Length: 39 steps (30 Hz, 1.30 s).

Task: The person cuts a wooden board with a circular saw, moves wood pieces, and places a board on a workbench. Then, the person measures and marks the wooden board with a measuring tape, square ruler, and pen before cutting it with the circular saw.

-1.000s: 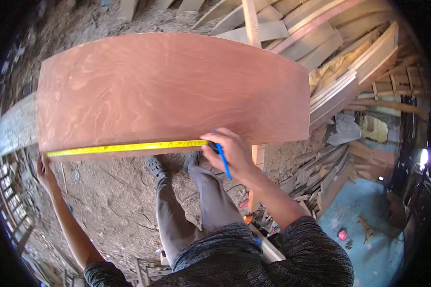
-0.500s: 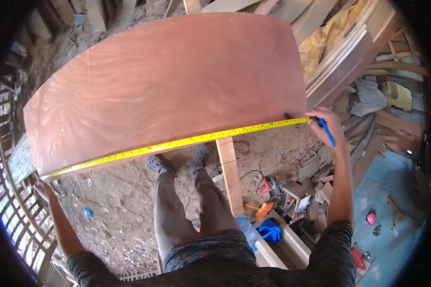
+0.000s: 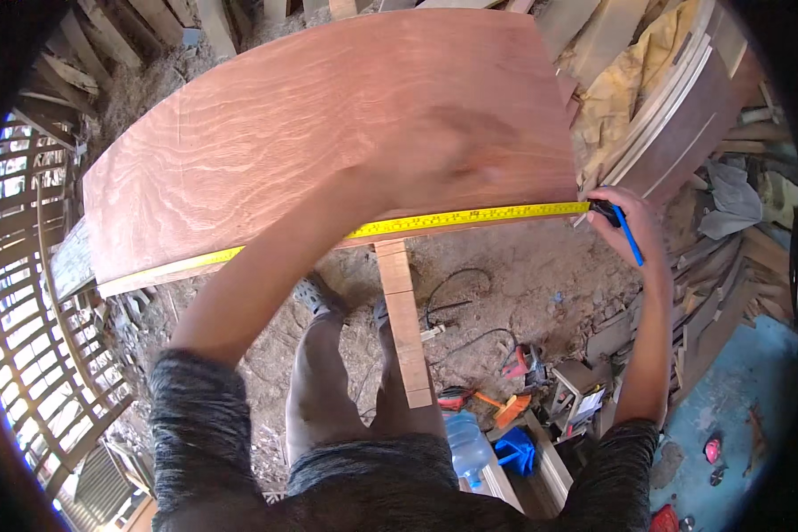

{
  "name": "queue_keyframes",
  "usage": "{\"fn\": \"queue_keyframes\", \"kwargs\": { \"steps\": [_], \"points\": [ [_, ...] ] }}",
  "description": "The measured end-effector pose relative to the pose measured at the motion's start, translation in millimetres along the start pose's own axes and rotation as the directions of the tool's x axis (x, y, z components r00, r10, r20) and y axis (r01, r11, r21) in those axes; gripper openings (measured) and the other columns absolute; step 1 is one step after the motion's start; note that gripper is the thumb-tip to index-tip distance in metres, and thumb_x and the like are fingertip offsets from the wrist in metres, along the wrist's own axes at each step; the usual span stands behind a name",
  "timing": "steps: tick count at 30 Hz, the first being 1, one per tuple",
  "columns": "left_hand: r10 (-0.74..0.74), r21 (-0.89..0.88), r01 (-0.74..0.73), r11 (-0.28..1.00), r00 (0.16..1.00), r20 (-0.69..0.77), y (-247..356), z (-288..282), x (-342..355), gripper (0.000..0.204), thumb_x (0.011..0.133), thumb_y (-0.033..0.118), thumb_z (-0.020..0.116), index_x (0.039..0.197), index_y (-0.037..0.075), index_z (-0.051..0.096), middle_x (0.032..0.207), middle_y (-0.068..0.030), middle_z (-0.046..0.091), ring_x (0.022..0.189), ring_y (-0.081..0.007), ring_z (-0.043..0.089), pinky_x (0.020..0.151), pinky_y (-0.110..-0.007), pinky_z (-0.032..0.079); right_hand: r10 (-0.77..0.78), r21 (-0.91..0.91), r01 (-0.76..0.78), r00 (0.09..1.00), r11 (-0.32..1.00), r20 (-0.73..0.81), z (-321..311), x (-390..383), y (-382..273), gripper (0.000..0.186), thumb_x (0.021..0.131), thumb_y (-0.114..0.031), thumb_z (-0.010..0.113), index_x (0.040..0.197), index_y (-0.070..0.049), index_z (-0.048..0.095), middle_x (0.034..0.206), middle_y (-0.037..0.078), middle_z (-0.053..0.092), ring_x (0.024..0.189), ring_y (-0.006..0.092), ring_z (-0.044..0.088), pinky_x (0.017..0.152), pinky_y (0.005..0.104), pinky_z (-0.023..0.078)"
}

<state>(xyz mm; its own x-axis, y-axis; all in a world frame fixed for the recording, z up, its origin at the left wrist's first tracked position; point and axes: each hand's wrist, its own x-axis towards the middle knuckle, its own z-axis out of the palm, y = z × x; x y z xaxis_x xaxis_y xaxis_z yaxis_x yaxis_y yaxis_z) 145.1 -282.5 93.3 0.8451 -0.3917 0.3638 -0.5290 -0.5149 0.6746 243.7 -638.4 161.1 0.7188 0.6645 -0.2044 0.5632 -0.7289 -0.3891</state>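
Note:
A curved reddish plywood panel [image 3: 266, 115] spans the upper middle of the head view. A yellow measuring tape [image 3: 470, 216] runs along its near edge, partly hidden by my left forearm. My right hand [image 3: 621, 222] is closed on the black tape case [image 3: 603, 211] at the panel's right corner, with a blue pen [image 3: 632, 239] held in it too. My left hand [image 3: 430, 151] is smeared by motion over the panel, so its fingers cannot be made out. A wooden bar [image 3: 399, 310] reaches from the panel toward me.
Curved boards [image 3: 683, 124] and yellow sheeting [image 3: 629, 62] lie at upper right. Scrap wood [image 3: 692, 310], cables, a water jug [image 3: 468, 443], tools and a blue plastic item [image 3: 516, 450] sit low on the right. A slatted screen [image 3: 35, 284] stands at left.
My right hand has drawn the tape out rightward to the panel's corner. My left hand has left the tape's left end and swung up and right across the panel.

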Motion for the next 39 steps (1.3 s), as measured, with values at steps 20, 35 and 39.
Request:
{"fn": "queue_keyframes", "kwargs": {
  "steps": [20, 35, 39],
  "points": [
    [0.064, 0.059, -0.096, 0.994, 0.913, 0.402, -9, 136, 149, 0.029, 0.087, 0.049, 0.068, 0.103, 0.029, 0.081, 0.105, -0.0014, 0.076, 0.124, -0.0269, 0.061, 0.126, -0.058, 0.017, 0.034, 0.032, -0.032, 0.997, 0.999, -0.062, 5, -3, 14, 0.038, 0.081, -0.017, 0.082, 0.113, -0.002, 0.067, 0.106, 0.018, 0.072, 0.099, 0.0354, 0.071, 0.087, 0.0418, 0.055],
    [0.059, 0.074, -0.091, 0.993, 0.934, 0.352, -8, 137, 148, 0.027, 0.083, 0.047, 0.068, 0.1, 0.03, 0.082, 0.098, -0.0012, 0.077, 0.116, -0.0252, 0.065, 0.123, -0.056, 0.02, -0.1, -0.044, 0.09, 0.915, 0.995, -0.391, 29, -23, 8, 0.05, 0.088, -0.034, 0.08, 0.124, -0.003, 0.067, 0.118, 0.022, 0.069, 0.113, 0.0402, 0.066, 0.097, 0.0462, 0.054],
    [0.064, 0.092, -0.107, 0.99, 0.921, 0.383, -9, 133, 147, 0.028, 0.081, 0.047, 0.07, 0.1, 0.031, 0.082, 0.098, 0.0025, 0.077, 0.115, -0.0236, 0.065, 0.122, -0.057, 0.021, 0.018, 0.152, 0.06, 0.884, 0.987, -0.466, 34, -50, -34, 0.047, 0.101, -0.038, 0.061, 0.128, 0.0, 0.065, 0.116, 0.016, 0.069, 0.105, 0.0294, 0.066, 0.092, 0.0449, 0.053]
  ]
}}
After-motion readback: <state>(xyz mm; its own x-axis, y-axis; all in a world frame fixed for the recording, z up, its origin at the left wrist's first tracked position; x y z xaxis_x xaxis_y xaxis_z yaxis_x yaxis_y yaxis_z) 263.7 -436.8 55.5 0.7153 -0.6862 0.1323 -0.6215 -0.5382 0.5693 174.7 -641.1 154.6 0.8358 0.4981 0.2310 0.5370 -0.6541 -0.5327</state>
